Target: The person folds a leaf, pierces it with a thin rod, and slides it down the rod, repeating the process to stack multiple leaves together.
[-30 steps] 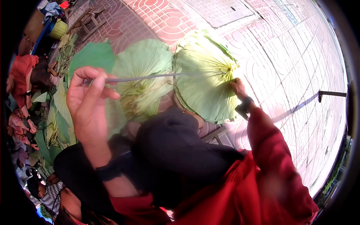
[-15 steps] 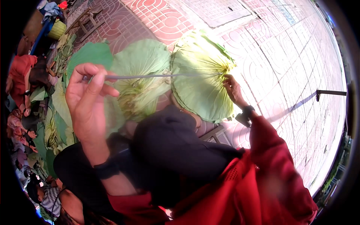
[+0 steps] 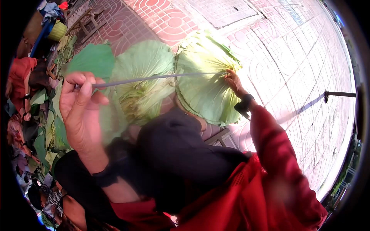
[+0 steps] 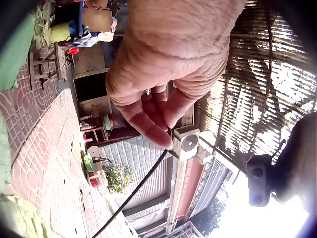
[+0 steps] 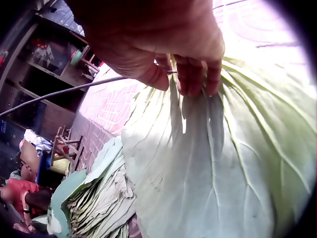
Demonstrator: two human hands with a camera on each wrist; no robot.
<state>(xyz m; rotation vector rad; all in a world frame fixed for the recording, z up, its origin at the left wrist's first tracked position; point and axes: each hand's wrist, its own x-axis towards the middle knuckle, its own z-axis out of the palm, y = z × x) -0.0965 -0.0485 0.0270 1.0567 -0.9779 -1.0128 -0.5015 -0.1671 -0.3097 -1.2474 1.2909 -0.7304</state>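
A thin dark cord (image 3: pixel 154 77) stretches nearly straight across a round stack of pale green lotus leaves (image 3: pixel 206 92). My left hand (image 3: pixel 83 115), raised at the left, pinches one end between thumb and forefinger; the left wrist view shows the cord (image 4: pixel 136 191) running down from those fingertips. At the stack's gathered, yellowish right side, my right hand (image 3: pixel 236 84) pinches the cord's other stretch. In the right wrist view the cord (image 5: pixel 59 92) enters between thumb and fingers, right at the converging leaf veins. My right fingertips lie against the top leaf (image 5: pixel 193 163).
More lotus leaves (image 3: pixel 148 57) lie fanned left of the stack, beside a darker green leaf (image 3: pixel 92 59). A low wooden stool (image 3: pixel 86 25) stands on the patterned paving (image 3: pixel 277 57). People sit at far left, one in a red shirt (image 3: pixel 21 73). My knee (image 3: pixel 169 134) is close below the leaves.
My right hand has shifted left from the stack's right edge onto its gathered part and now pinches the cord. My left hand has moved slightly left and down, cord still pinched.
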